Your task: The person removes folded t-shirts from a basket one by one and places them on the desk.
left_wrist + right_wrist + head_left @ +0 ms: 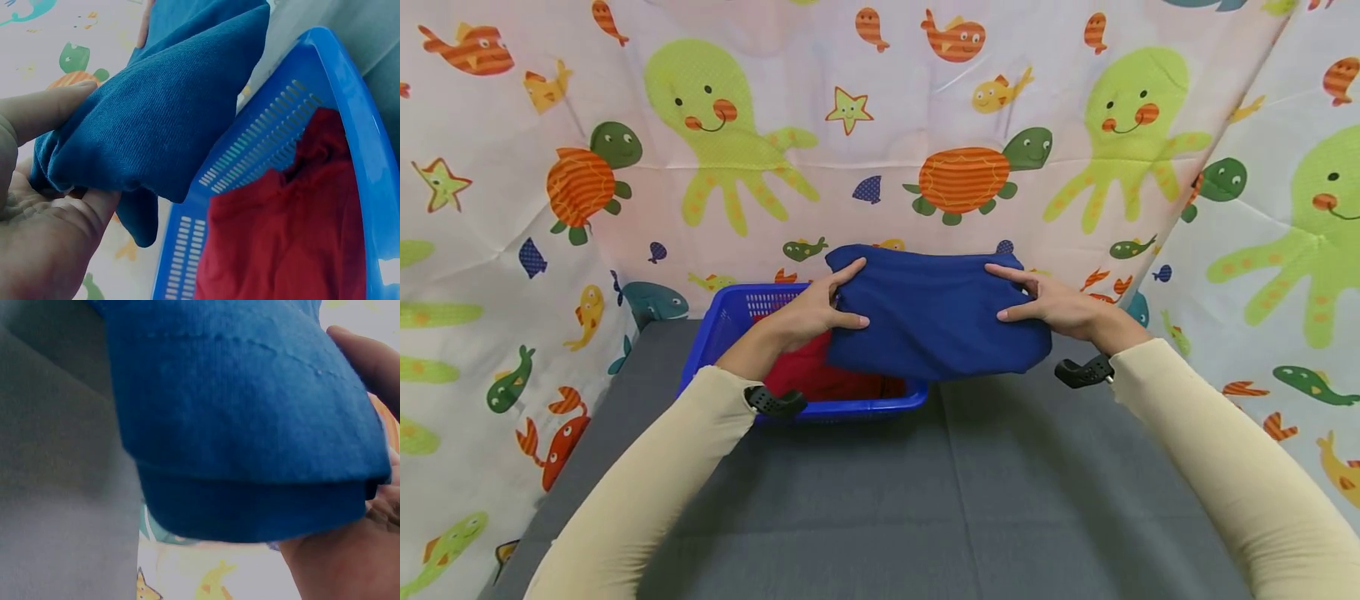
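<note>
The left hand (pixel 811 315) and right hand (pixel 1063 308), each half-curled, pinch opposite ends of a raised, folded blue cloth (pixel 932 312) that hides part of a blue basket's (pixel 850 408) right side and extends rightward past it, red fabric (pixel 805 371) inside.

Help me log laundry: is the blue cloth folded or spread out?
Folded: in the right wrist view, the blue cloth shows layers stacked at the end the right hand grips.

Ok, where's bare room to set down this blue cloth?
Bare gray tabletop lies in front of the slotted blue basket and to its right, below the folded cloth and toward the patterned curtain. Crowded: inside the basket, where red fabric lies.
</note>
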### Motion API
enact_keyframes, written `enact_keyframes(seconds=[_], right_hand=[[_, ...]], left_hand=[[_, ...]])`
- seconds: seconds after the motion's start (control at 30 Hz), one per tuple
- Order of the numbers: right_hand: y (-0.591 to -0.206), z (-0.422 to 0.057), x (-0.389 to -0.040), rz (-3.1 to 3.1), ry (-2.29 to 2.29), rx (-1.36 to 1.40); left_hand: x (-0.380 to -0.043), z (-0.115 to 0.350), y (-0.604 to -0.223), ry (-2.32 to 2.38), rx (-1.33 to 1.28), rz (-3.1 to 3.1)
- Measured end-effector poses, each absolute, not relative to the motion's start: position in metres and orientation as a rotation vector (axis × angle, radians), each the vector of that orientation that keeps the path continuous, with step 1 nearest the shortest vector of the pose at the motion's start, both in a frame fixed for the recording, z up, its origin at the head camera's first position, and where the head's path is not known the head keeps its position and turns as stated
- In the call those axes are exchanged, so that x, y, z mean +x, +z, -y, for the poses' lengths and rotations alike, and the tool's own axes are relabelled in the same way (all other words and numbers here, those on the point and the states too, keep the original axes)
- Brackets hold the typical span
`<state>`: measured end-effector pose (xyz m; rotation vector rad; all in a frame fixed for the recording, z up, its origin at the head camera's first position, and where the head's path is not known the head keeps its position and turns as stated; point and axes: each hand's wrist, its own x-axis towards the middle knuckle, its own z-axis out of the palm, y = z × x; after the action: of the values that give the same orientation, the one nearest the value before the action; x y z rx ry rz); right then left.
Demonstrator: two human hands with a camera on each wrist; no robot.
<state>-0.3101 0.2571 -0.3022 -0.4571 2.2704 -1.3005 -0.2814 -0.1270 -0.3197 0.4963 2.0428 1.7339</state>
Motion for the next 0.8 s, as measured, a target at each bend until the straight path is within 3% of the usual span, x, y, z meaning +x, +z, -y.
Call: enact_keyframes(seconds=[0.8], right_hand=[[-0.305, -0.317, -0.319, -2.244, -1.223, -0.345]], left_hand=[[-0.299, 0.059, -0.328, 1.664, 0.421, -2.103]])
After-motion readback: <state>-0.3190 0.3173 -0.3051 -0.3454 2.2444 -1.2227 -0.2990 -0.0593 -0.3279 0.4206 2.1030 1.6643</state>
